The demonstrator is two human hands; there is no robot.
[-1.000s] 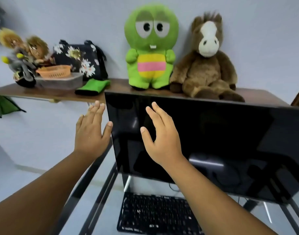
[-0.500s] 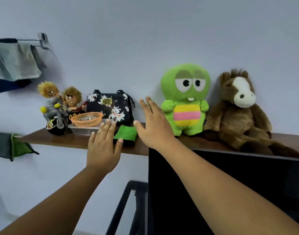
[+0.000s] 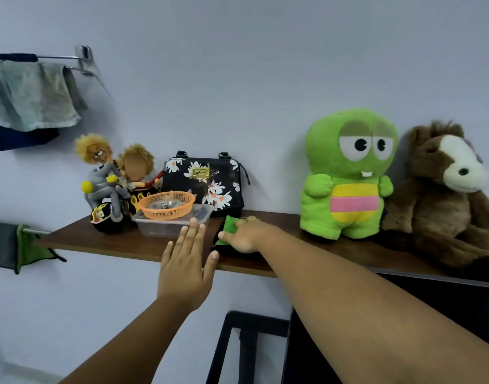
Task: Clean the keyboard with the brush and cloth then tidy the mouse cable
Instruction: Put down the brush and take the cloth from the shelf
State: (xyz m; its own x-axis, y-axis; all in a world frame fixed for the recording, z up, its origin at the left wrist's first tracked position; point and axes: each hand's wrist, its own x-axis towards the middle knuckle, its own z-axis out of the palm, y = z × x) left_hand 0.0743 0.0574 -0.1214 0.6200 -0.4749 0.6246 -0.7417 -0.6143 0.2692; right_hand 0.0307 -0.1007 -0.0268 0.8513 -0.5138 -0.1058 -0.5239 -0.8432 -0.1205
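Observation:
A folded green cloth (image 3: 230, 224) lies on the wooden shelf (image 3: 99, 241), just right of a clear plastic box. My right hand (image 3: 247, 235) is on top of it, fingers bent over the fabric and thumb at its left edge, gripping it. My left hand (image 3: 186, 268) hovers flat in front of the shelf's front edge, fingers straight, holding nothing. The keyboard, brush and mouse cable are out of view.
On the shelf stand an orange basket (image 3: 167, 205) on the clear box (image 3: 165, 227), a floral bag (image 3: 203, 181), dolls (image 3: 110, 178), a green plush (image 3: 346, 176) and a brown horse plush (image 3: 445, 195). A dark monitor (image 3: 432, 306) sits below right. Towels hang on a rail (image 3: 29, 95).
The view has lifted from the monitor and keyboard to the shelf. My right hand reached forward and came down on the green cloth; my left hand rose toward the shelf edge.

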